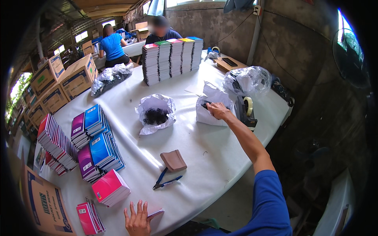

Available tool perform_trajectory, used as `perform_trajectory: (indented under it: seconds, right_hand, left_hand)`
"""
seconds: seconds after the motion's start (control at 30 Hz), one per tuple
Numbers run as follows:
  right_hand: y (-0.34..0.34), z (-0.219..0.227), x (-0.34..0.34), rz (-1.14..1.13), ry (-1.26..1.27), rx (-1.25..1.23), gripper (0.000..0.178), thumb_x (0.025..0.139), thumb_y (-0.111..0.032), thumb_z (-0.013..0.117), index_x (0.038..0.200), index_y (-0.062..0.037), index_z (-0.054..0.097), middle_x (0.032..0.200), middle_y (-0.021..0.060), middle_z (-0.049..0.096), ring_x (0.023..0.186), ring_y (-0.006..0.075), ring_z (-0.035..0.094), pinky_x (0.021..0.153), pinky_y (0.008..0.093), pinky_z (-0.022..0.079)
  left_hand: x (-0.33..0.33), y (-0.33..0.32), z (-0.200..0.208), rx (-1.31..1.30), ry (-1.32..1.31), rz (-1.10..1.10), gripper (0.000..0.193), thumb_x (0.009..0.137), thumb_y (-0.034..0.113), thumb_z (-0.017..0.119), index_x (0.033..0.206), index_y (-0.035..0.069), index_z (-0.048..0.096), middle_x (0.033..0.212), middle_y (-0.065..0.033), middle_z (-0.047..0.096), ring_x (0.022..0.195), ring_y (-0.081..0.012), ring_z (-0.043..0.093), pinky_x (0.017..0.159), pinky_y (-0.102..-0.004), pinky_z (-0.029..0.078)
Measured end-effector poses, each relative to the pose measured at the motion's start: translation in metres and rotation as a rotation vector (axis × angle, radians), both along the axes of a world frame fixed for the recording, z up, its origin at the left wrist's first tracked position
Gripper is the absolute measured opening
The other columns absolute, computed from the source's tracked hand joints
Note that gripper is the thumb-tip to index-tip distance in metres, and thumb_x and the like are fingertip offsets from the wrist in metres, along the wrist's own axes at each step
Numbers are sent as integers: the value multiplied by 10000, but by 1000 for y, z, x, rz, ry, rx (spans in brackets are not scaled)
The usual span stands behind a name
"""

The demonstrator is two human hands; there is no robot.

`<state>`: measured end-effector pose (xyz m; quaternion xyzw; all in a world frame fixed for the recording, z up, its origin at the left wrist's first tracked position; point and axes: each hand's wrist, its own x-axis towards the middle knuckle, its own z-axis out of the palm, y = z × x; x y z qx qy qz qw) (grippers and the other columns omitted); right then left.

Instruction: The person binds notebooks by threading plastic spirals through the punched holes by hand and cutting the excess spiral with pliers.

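My right hand [217,110] reaches to the mouth of a white paper bag [208,118] that holds black spiral binding coils [204,103]. Its fingers are bent down onto the coils, and their tips are partly hidden. Near the front edge my left hand [138,220] lies with fingers spread, its thumb against a thin pink-edged pad [156,213]. To its left are a stack of loose pink-covered pads [111,188] and small pink spiral notebooks [89,217]. Another crumpled paper bag [155,116], full of black coils, stands mid-table.
Blue-handled cutters [165,179] lie by a brown block [173,160]. Stacks of blue notebooks [103,151] and purple notebooks [86,161] stand left. A tall notebook row [172,59] stands before a seated person. A tape dispenser [246,112] sits beside my right forearm; cartons [78,80] line the left.
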<state>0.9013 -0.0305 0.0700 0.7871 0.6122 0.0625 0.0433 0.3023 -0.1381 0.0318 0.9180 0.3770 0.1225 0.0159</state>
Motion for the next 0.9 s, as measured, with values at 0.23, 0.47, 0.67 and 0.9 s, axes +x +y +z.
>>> perform_trajectory:
  seconds: [0.23, 0.47, 0.67, 0.9]
  right_hand:
    - [-6, 13, 15, -256, 221, 148, 381, 767, -111, 591, 1130, -18, 521, 1098, 211, 656, 1129, 397, 597, 948, 460, 479]
    - [-7, 23, -12, -324, 178, 557, 548, 686, -64, 679, 1182, 28, 466, 966, 279, 655, 953, 442, 652, 796, 489, 532]
    - [-37, 17, -13, -185, -52, 971, 709, 681, -37, 752, 1300, 14, 409, 1022, 232, 577, 840, 404, 633, 730, 459, 533]
    - [-54, 58, -45, 128, -219, 1160, 821, 626, 33, 743, 1371, 16, 399, 1103, 219, 564, 930, 397, 597, 806, 471, 483]
  left_hand:
    - [2, -1, 0, 44, -43, -23, 624, 845, 144, 645, 1446, 133, 478, 1462, -62, 496, 1358, -317, 446, 1126, -503, 324]
    - [-5, -2, -2, 73, -22, -8, 631, 842, 149, 650, 1449, 135, 476, 1464, -57, 494, 1367, -317, 437, 1132, -501, 321]
    - [-2, -3, -7, 17, -36, -18, 638, 836, 145, 657, 1448, 137, 476, 1459, -60, 500, 1364, -322, 439, 1127, -499, 329]
    - [-3, -4, -3, 13, -24, -2, 633, 844, 153, 659, 1448, 144, 473, 1456, -62, 502, 1361, -324, 441, 1125, -496, 334]
